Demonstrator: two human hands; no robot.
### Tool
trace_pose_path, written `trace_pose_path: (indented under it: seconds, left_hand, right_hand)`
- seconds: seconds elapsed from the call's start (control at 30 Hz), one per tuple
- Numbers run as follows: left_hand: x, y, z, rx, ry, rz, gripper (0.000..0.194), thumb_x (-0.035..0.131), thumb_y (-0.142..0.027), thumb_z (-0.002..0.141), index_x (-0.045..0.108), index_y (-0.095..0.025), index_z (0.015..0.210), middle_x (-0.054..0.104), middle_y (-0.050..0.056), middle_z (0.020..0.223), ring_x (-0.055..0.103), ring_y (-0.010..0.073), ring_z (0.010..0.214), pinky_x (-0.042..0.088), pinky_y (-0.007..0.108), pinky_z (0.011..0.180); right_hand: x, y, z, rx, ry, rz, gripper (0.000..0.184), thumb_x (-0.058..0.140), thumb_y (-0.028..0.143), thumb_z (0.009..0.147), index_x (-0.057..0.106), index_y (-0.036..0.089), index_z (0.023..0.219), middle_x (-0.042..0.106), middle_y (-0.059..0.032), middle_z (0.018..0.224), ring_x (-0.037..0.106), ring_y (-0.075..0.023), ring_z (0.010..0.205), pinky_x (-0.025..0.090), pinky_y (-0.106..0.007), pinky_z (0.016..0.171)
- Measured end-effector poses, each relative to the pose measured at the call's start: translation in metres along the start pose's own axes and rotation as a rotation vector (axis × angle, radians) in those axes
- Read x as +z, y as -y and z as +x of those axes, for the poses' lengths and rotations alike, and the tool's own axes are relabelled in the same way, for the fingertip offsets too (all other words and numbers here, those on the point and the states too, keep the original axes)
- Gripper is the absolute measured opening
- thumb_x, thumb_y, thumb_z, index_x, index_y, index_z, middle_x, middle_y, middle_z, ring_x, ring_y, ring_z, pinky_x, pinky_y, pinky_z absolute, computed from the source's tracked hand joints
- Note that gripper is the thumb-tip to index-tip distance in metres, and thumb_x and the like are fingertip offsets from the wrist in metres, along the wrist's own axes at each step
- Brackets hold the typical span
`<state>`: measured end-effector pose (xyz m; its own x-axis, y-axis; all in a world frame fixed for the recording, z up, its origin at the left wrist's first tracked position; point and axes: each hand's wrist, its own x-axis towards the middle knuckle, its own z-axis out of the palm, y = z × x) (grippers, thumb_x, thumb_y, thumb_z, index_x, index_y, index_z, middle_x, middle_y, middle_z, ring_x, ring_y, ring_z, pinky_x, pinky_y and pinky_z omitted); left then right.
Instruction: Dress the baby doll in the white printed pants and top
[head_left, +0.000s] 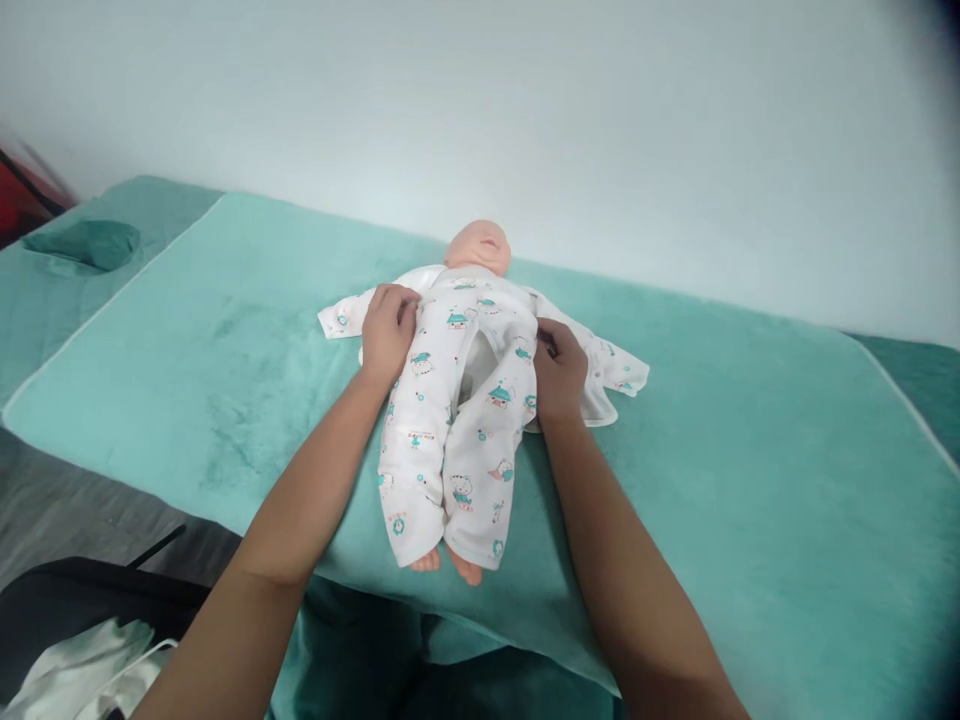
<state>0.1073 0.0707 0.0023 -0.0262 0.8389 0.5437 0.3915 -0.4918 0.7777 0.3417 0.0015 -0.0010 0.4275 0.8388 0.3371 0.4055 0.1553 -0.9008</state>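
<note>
A baby doll (480,247) lies on its back, its head toward the wall and its bare feet toward me. White printed baby pants (487,400) with an open crotch cover its legs and reach high up its body. Beneath it is spread a white baby jacket (611,365), with both sleeves out to the sides. My left hand (390,330) is closed at the left edge of the pants, near the waist. On the opposite side, my right hand (561,365) has curled fingers on the pants; its fingertips are partly hidden by the cloth.
The doll rests on a massage bed with a green plush cover (735,450). A face hole (86,245) is at the bed's left end, and a pale wall (480,110) runs behind. At lower left, white cloth (90,670) lies on a black chair (105,590).
</note>
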Motion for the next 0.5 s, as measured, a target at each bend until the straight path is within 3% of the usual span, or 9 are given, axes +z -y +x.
trace_pose_path:
  seconds: [0.17,0.23,0.3,0.4,0.5]
  left_hand:
    - [-0.024,-0.029,-0.045,-0.152,-0.052,-0.055,0.013,0.056,-0.024,0.095,0.069,-0.022,0.097,0.067,0.004,0.1,0.061,0.0187,0.094,0.047,0.03,0.081]
    - [-0.04,-0.042,-0.075,-0.199,-0.026,-0.086,0.015,0.057,-0.03,0.096,0.07,-0.023,0.098,0.069,0.004,0.099,0.062,0.0181,0.092,0.046,0.029,0.081]
    - [-0.059,-0.054,-0.111,-0.256,0.025,-0.121,0.018,0.058,-0.035,0.098,0.07,-0.023,0.101,0.07,0.003,0.097,0.062,0.0177,0.089,0.046,0.03,0.082]
    - [-0.087,-0.067,-0.166,-0.317,0.101,-0.185,0.023,0.058,-0.041,0.099,0.071,-0.024,0.107,0.069,0.004,0.097,0.062,0.0174,0.085,0.047,0.03,0.078]
    - [-0.103,-0.077,-0.21,-0.241,0.199,-0.243,0.026,0.063,-0.042,0.096,0.072,-0.026,0.115,0.062,0.003,0.091,0.058,0.0164,0.08,0.047,0.03,0.073]
  right_hand:
    - [-0.009,0.02,-0.024,-0.108,-0.034,0.031,0.028,0.052,0.035,0.093,0.066,0.024,0.114,0.07,-0.0075,0.118,0.065,-0.0232,0.112,0.052,-0.042,0.097]
    - [-0.018,0.027,-0.05,-0.194,-0.04,0.008,0.027,0.052,0.037,0.095,0.065,0.025,0.116,0.066,-0.0084,0.121,0.063,-0.0236,0.115,0.052,-0.041,0.096]
    - [-0.031,0.03,-0.084,-0.222,0.009,-0.033,0.022,0.055,0.04,0.097,0.064,0.026,0.11,0.066,-0.0072,0.111,0.063,-0.0228,0.103,0.053,-0.039,0.089]
    - [-0.055,0.028,-0.139,-0.11,0.292,-0.023,0.018,0.057,0.044,0.097,0.064,0.027,0.099,0.064,-0.0021,0.084,0.059,-0.0197,0.073,0.05,-0.036,0.069]
    - [-0.074,0.028,-0.179,-0.064,0.579,-0.017,0.02,0.065,0.047,0.093,0.064,0.028,0.091,0.065,-0.0011,0.08,0.056,-0.0193,0.068,0.046,-0.035,0.064]
